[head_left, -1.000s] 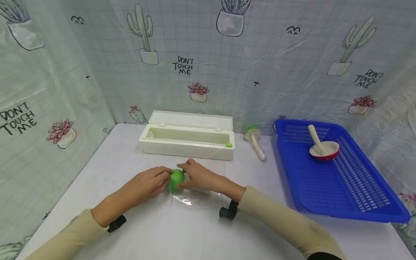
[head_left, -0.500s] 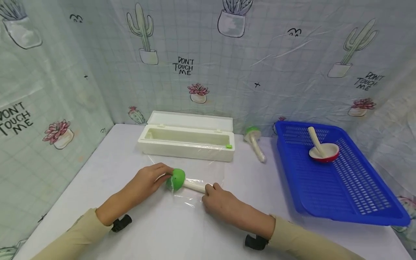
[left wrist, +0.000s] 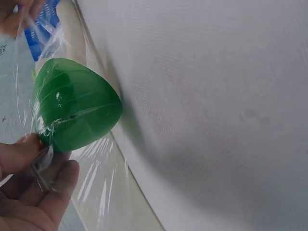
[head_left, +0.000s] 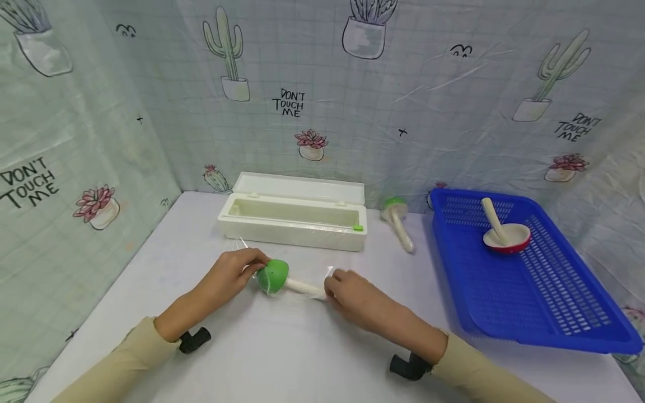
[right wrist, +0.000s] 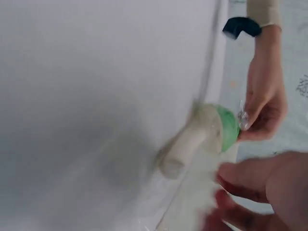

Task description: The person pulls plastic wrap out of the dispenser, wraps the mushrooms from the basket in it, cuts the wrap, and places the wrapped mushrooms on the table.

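Observation:
A spoon [head_left: 304,288] with a green bowl and white handle lies on a sheet of cling film on the table, bowl to the left. Film is folded over the green bowl [left wrist: 77,106]. My left hand [head_left: 234,277] pinches gathered film against the bowl's outer edge. At the handle's end, my right hand [head_left: 355,296] has thumb and fingers drawn together at the film; in the left wrist view, film stretches up to those fingers. The right wrist view blurs my right fingertips [right wrist: 228,175], which are apart from the handle.
A white cling film dispenser [head_left: 292,234] stands behind with its lid up. Right of it lies another green spoon [head_left: 400,226], wrapped in film. A blue basket [head_left: 534,336] at the right holds a red and white spoon [head_left: 506,238].
My right hand has moved from the bowl rightward to the handle's end, and film there is now lifted. My left hand has stayed by the bowl.

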`<state>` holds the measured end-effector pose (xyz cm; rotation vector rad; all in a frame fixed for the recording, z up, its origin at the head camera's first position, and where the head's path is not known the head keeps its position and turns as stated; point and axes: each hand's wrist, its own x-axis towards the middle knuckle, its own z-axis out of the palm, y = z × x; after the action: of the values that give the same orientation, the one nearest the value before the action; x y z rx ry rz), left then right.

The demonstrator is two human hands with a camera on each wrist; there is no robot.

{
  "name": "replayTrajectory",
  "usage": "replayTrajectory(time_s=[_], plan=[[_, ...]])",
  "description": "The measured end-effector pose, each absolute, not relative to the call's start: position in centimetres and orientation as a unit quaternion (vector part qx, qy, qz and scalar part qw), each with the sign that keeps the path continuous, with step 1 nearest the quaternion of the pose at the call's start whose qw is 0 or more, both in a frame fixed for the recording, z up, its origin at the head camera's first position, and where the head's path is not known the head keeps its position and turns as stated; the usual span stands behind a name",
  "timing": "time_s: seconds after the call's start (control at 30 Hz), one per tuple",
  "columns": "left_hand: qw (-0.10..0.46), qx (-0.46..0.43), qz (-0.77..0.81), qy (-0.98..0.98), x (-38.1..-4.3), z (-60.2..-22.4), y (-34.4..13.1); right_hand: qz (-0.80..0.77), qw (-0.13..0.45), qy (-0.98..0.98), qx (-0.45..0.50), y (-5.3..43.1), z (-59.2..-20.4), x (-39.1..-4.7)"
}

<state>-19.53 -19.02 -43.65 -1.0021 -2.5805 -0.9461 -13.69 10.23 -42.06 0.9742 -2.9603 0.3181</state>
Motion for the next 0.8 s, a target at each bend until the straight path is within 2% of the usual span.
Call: replayTrajectory(time_s=[0.1, 0.2, 0.43, 0.67, 0.8], plan=[[0.1, -0.35, -0.328, -0.872, -19.8, -43.5, -18.9, 0.105, 0.059, -0.953, 0.279, 10.2, -41.7, -15.1], [0.083, -0.349, -0.334, -0.871, -19.9, -43.5, -18.8, 0.108, 0.059, -0.955, 0.27, 9.6, -41.9, -16.5], [0.062, -0.354, -0.337, -0.87, -20.3, -43.7, -18.7, 0.137, 0.0, -0.943, 0.303, 8.9, -43.5, -18.1], [0.061, -0.383, -0.324, -0.863, -20.4, -43.5, -18.8, 0.193, -0.119, -0.932, 0.282, 9.6, -43.3, -17.2], [0.064, -0.4, -0.301, -0.863, -20.5, -43.9, -18.9, 0.183, -0.125, -0.932, 0.285, 9.6, -43.4, -17.2]])
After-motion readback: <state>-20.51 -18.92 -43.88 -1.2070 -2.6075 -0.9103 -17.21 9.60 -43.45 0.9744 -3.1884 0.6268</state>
